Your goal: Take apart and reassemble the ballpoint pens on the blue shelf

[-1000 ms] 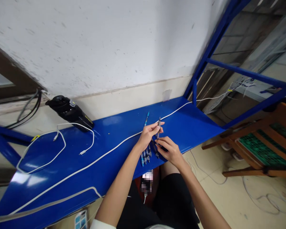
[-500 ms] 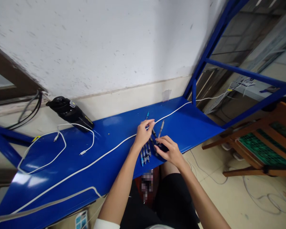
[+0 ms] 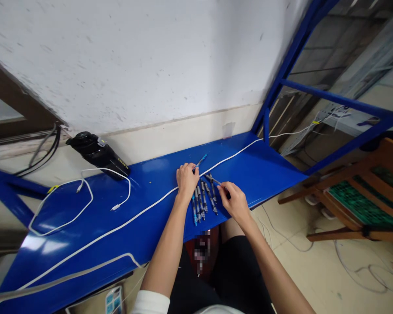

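Observation:
My left hand [image 3: 187, 178] is closed at the near end of a light-blue pen [image 3: 201, 161], which points away to the right, beyond the white cable. Its fingertips are partly hidden. Between the fingertips of my right hand [image 3: 235, 199] is a dark grey pen [image 3: 213, 179], its other end pointing left and away. Several clear-barrelled pens [image 3: 203, 197] lie side by side on the blue table between the hands. At the left end of that row, a light-blue pen [image 3: 194, 211] lies partly under my left wrist.
A white cable [image 3: 144, 211] runs across the blue table [image 3: 163, 168]. To the left stand a black bottle [image 3: 100, 155] and a looped white charging cable [image 3: 91, 196]. The wall [image 3: 170, 69] rises behind. At right are a blue frame post [image 3: 266, 124] and a wooden chair [image 3: 363, 196].
My left hand has moved left, and the far light-blue pen has swung to a slant. The pen at my right hand has tipped from pointing away to pointing left. More of the row shows.

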